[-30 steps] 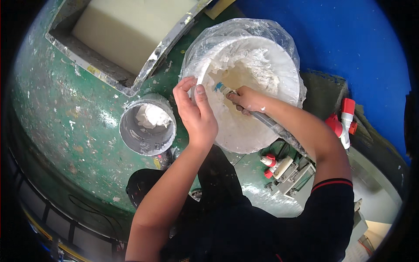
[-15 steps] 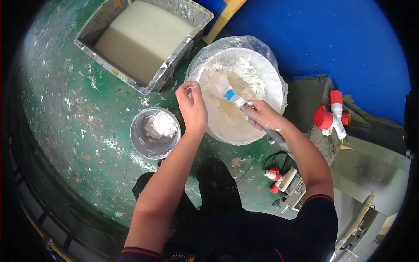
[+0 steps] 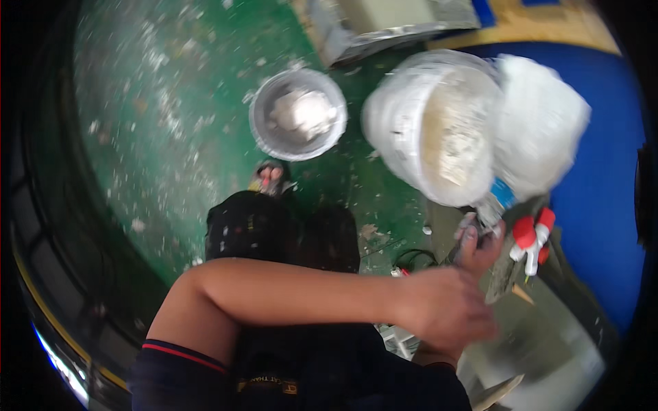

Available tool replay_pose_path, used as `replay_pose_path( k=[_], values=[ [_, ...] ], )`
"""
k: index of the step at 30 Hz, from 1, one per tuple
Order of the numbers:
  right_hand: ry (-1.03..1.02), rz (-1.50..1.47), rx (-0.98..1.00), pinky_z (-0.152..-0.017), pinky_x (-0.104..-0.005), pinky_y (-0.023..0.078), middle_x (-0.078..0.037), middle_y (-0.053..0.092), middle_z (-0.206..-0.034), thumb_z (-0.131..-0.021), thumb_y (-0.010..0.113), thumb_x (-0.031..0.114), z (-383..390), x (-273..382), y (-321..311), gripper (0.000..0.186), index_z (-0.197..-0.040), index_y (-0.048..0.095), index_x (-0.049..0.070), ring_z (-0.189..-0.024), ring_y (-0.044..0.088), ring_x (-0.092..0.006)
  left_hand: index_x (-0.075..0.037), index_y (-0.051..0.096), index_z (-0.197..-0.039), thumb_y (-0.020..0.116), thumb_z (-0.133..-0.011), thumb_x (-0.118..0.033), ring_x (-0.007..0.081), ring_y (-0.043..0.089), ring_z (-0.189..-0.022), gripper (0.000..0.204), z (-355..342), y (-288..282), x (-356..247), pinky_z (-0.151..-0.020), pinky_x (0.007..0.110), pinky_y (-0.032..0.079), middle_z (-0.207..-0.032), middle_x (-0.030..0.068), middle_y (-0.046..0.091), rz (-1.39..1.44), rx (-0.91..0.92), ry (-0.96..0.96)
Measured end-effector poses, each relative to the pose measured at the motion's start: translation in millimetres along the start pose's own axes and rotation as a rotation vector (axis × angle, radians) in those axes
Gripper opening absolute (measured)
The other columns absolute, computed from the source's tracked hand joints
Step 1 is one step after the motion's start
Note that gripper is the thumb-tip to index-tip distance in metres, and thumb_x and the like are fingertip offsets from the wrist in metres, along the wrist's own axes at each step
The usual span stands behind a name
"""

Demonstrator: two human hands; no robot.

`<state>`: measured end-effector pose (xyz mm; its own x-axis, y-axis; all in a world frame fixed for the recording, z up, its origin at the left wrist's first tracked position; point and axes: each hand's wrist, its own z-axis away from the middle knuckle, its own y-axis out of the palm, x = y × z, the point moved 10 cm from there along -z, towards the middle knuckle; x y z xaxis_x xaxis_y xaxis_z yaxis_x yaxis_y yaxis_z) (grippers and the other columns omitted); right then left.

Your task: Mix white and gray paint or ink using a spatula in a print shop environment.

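At the right, my right hand point(image 3: 480, 245) is closed around a long-handled, white-smeared hand tool point(image 3: 489, 211) with a blue band, just below the rim of a white bucket point(image 3: 397, 133). Pale paste and white lumps point(image 3: 462, 144) fill the bucket's mouth. Beside it bulges a white, cloudy plastic sheet point(image 3: 541, 130), next to the tool's blue part; the working end cannot be made out. My left hand point(image 3: 445, 308), its arm crossing my body, lies over my right forearm. Its fingers are smeared by motion.
A small grey bucket point(image 3: 298, 147) holding white paste stands on the green, paint-spotted floor. A grey tub point(image 3: 384, 44) sits at the top edge. Red-and-white connectors point(image 3: 529, 240) lie right of my hands, near a blue surface point(image 3: 603, 137). My foot point(image 3: 271, 179) is beside the small bucket.
The view has shifted. My right hand has drawn the tool out of the bucket toward the near right. My left hand has swung from the bucket's left side across to my right forearm.
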<state>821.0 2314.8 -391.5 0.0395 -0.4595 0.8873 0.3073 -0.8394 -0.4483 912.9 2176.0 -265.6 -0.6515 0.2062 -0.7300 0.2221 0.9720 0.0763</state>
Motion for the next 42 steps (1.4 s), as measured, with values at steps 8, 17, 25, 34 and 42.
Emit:
replay_pose_path(
  k=[8,17,25,34,42],
  values=[
    [-0.058,-0.32,0.014,-0.054,-0.0219,0.045,-0.012,0.063,-0.111,-0.095,0.073,0.026,33,-117,185,0.053,-0.137,0.047,0.006,-0.068,0.054,-0.0129,-0.015,0.058,-0.091,0.055,-0.097,-0.024,0.0223,0.068,-0.075,0.011,42,-32,-86,-0.062,0.039,0.052,-0.077,0.0002,0.064,-0.071,-0.162,0.186],
    [-0.036,0.553,0.411,-0.075,-0.0542,0.05,-0.03,0.069,-0.1,-0.103,0.06,0.023,27,-160,291,0.038,-0.132,0.049,0.001,-0.092,0.066,-0.0512,-0.009,0.06,-0.097,0.059,-0.09,-0.027,0.0312,0.069,-0.069,0.019,51,-31,-81,-0.057,0.046,0.049,-0.073,0.0048,0.064,-0.088,-0.154,0.008],
    [-0.199,0.631,0.521,-0.07,-0.0415,0.05,-0.019,0.067,-0.088,-0.103,0.061,0.018,7,-59,253,0.032,-0.128,0.056,0.0,-0.072,0.063,-0.0319,-0.009,0.058,-0.098,0.065,-0.088,-0.032,0.0329,0.07,-0.069,0.026,39,-43,-75,-0.054,0.049,0.05,-0.072,0.0063,0.066,-0.029,-0.135,0.023],
    [0.036,0.826,0.854,-0.058,-0.0354,0.048,-0.016,0.067,-0.079,-0.097,0.065,0.009,-31,33,254,0.029,-0.124,0.06,-0.001,-0.057,0.058,-0.0217,-0.007,0.054,-0.088,0.058,-0.089,-0.024,0.0322,0.067,-0.064,0.017,37,-91,-54,-0.052,0.046,0.047,-0.066,0.0073,0.062,-0.115,-0.256,0.011],
    [0.444,0.291,0.725,-0.05,-0.026,0.047,-0.006,0.063,-0.075,-0.103,0.06,0.017,-25,1,231,0.027,-0.123,0.055,-0.001,-0.055,0.057,-0.0111,-0.009,0.055,-0.083,0.056,-0.088,-0.023,0.0283,0.066,-0.061,0.015,31,-123,-54,-0.053,0.044,0.047,-0.061,0.006,0.059,0.037,-0.412,-0.045]
  ],
)
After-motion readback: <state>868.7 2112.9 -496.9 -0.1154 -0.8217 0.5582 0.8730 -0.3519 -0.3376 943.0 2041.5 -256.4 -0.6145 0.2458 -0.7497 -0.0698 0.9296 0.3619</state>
